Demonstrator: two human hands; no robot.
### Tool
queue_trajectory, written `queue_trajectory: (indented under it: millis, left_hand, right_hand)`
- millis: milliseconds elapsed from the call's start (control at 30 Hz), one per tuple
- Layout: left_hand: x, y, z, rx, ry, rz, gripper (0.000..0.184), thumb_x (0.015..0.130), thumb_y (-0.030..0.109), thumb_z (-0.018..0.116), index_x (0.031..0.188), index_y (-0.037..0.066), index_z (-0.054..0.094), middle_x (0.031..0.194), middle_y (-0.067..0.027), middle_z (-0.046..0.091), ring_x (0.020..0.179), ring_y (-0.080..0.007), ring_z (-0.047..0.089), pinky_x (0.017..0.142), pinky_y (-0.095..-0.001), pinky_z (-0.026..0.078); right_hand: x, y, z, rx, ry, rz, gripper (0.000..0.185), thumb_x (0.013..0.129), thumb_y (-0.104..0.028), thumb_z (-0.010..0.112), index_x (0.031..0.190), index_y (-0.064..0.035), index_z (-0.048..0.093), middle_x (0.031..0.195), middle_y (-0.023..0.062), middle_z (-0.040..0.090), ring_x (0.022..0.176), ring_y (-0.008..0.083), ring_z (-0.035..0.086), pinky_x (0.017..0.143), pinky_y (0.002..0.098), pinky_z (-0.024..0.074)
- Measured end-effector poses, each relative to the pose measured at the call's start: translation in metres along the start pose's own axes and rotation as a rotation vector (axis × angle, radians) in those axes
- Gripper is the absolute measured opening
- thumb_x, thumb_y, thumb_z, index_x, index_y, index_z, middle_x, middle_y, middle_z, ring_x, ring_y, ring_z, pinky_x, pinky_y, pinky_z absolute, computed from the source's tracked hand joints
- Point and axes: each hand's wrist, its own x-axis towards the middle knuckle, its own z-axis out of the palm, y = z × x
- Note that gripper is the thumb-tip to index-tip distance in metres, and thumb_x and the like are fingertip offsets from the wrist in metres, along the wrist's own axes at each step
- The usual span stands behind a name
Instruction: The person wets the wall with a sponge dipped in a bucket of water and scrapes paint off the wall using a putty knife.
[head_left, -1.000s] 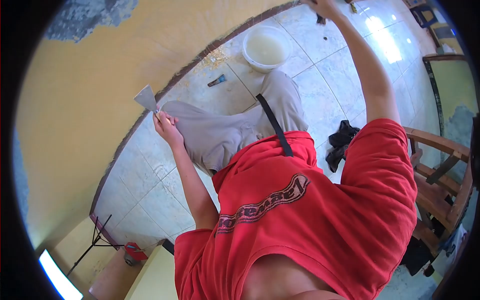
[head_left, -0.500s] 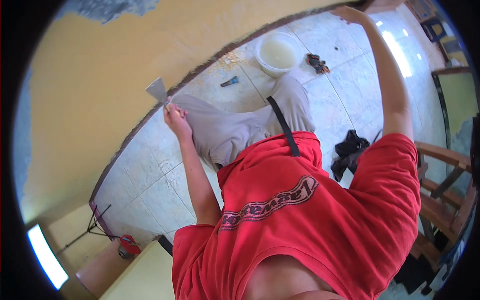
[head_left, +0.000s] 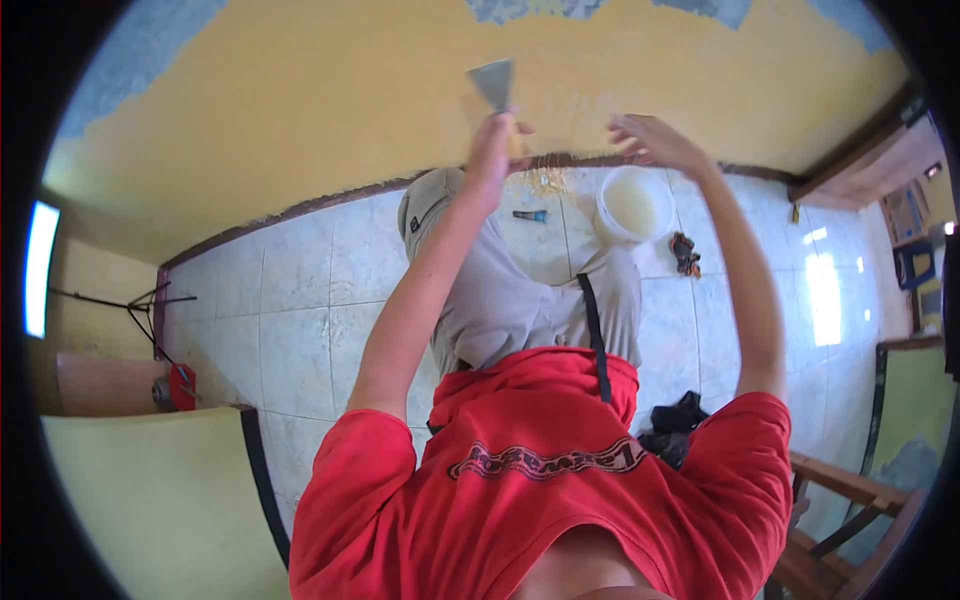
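Note:
My left hand is wrapped around the yellowish handle of a putty knife. Its wide metal blade points up, in front of the yellow wall; whether it touches the wall I cannot tell. My right hand is empty, fingers apart and a little bent, near the foot of the wall. Just below that hand stands a white bucket with cloudy pale liquid in it. Yellow paint flakes lie on the floor along the wall, between the two hands.
On the tiled floor lie a small blue-and-dark tool, a dark-and-orange item and black cloth. A black tripod stands at left, a wooden frame at lower right. Bluish patches show on the wall.
My left hand has lifted the putty knife from beside my knee up before the wall. My right hand has come in from the far right toward the bucket. The view has turned.

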Motion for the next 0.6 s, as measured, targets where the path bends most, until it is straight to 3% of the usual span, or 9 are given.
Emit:
queue_trajectory:
  millis: [100, 167, 233, 267, 367, 433, 533, 567, 600]
  left_hand:
    - [0.005, 0.012, 0.05, -0.046, -0.149, 0.034, 0.035, 0.102, 0.038, 0.043, 0.128, 0.015, 0.05, 0.114, -0.0023, 0.062, 0.086, -0.0121, 0.056, 0.073, -0.0294, 0.049]
    - [0.014, 0.021, 0.072, -0.003, -0.317, -0.069, 0.03, 0.104, 0.036, 0.042, 0.125, 0.015, 0.05, 0.119, 0.0, 0.059, 0.099, -0.0149, 0.053, 0.082, -0.0343, 0.046]
    - [0.02, 0.038, 0.087, -0.068, -0.319, -0.062, 0.032, 0.102, 0.038, 0.043, 0.124, 0.016, 0.05, 0.122, -0.0008, 0.056, 0.102, -0.0171, 0.052, 0.085, -0.0357, 0.045]
    - [0.024, 0.042, 0.087, -0.121, -0.326, -0.092, 0.034, 0.101, 0.04, 0.044, 0.124, 0.016, 0.05, 0.124, -0.0015, 0.054, 0.105, -0.0193, 0.051, 0.088, -0.0372, 0.043]
    - [0.066, 0.045, 0.072, -0.183, -0.369, -0.105, 0.046, 0.097, 0.049, 0.045, 0.126, 0.013, 0.05, 0.127, -0.005, 0.051, 0.109, -0.0244, 0.05, 0.094, -0.0407, 0.041]
    - [0.092, 0.043, 0.062, -0.305, -0.371, -0.094, 0.059, 0.094, 0.056, 0.044, 0.129, 0.009, 0.049, 0.129, -0.009, 0.049, 0.114, -0.0281, 0.049, 0.098, -0.0437, 0.041]
    - [0.114, 0.043, 0.056, -0.753, -0.34, 0.011, 0.066, 0.095, 0.061, 0.037, 0.133, 0.007, 0.045, 0.132, -0.0097, 0.046, 0.12, -0.0299, 0.046, 0.103, -0.0486, 0.04]
    - [0.119, 0.041, 0.053, -0.814, -0.373, 0.066, 0.07, 0.095, 0.063, 0.037, 0.137, 0.007, 0.041, 0.136, -0.0082, 0.042, 0.122, -0.0311, 0.045, 0.104, -0.0499, 0.038]
    - [0.124, 0.037, 0.049, -0.835, -0.37, 0.071, 0.07, 0.095, 0.063, 0.037, 0.137, 0.007, 0.041, 0.136, -0.0082, 0.042, 0.122, -0.0311, 0.045, 0.104, -0.0499, 0.038]
  right_hand:
    - [0.007, -0.055, 0.032, 0.136, 0.095, -0.132, 0.051, 0.096, -0.051, 0.05, 0.116, -0.0059, 0.061, 0.109, 0.0072, 0.065, 0.09, 0.0169, 0.064, 0.079, 0.0303, 0.0515]
    - [0.02, -0.066, 0.022, 0.187, 0.139, -0.21, 0.045, 0.098, -0.046, 0.05, 0.114, -0.0053, 0.061, 0.106, 0.0072, 0.066, 0.089, 0.0155, 0.064, 0.078, 0.0291, 0.0513]
    - [0.048, -0.072, 0.005, 0.284, 0.115, -0.316, 0.033, 0.099, -0.032, 0.053, 0.112, -0.0036, 0.06, 0.102, 0.008, 0.068, 0.087, 0.0143, 0.064, 0.076, 0.0298, 0.0523]
    - [0.048, -0.088, 0.0, 0.267, 0.129, -0.301, 0.024, 0.099, -0.019, 0.049, 0.11, 0.0009, 0.056, 0.098, 0.0103, 0.069, 0.082, 0.0153, 0.065, 0.074, 0.0309, 0.0537]
    - [0.075, -0.116, -0.013, 0.18, 0.294, -0.432, 0.021, 0.1, -0.017, 0.044, 0.108, -0.0007, 0.055, 0.097, 0.0096, 0.068, 0.081, 0.0161, 0.065, 0.076, 0.031, 0.0538]
    - [0.088, -0.135, -0.021, 0.161, 0.342, -0.478, 0.019, 0.098, -0.016, 0.042, 0.104, 0.0, 0.052, 0.092, 0.0123, 0.068, 0.076, 0.0168, 0.065, 0.07, 0.0309, 0.0529]
    - [0.104, -0.163, -0.02, -0.357, 0.507, -0.505, 0.022, 0.091, -0.018, 0.046, 0.099, 0.0028, 0.048, 0.09, 0.0315, 0.064, 0.088, 0.0402, 0.067, 0.077, 0.0483, 0.0478]
    - [0.116, -0.166, -0.017, -0.517, 0.439, -0.5, 0.023, 0.092, -0.023, 0.044, 0.101, -0.0024, 0.049, 0.093, 0.0317, 0.065, 0.093, 0.0368, 0.068, 0.086, 0.052, 0.0452]
    - [0.125, -0.166, -0.015, -0.536, 0.427, -0.498, 0.023, 0.092, -0.023, 0.044, 0.101, -0.0024, 0.049, 0.093, 0.0317, 0.065, 0.093, 0.0368, 0.068, 0.086, 0.052, 0.0452]
